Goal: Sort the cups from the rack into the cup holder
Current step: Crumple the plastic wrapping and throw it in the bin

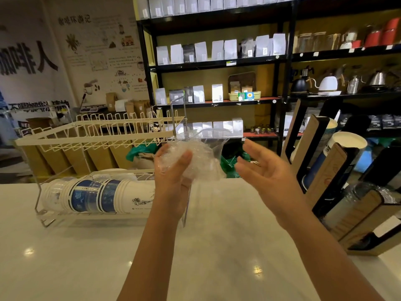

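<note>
White wire rack point(65, 140) sits at the left on the white counter point(86, 257), its upper tier bare wire, and a nested row of paper cups point(97, 196) lies on its side in the lower tier, white and blue-banded ones mixed with clear ones. Wide bare counter lies in front of the rack and under both forearms, out to the near edge. Left hand point(171, 170) is raised just right of the rack, fingers curled round a crumpled clear plastic wrap point(195, 157) held above the counter. Right hand point(267, 168) is beside it, palm up, fingers relaxed and spread, grasping nothing, close to the wrap but apart from it. Far right, the slanted wood-and-black cup holder point(325, 174) stands at the counter edge, its channels holding cup stacks. Dark shelves point(217, 64) of bags and kettles fill the background.
</note>
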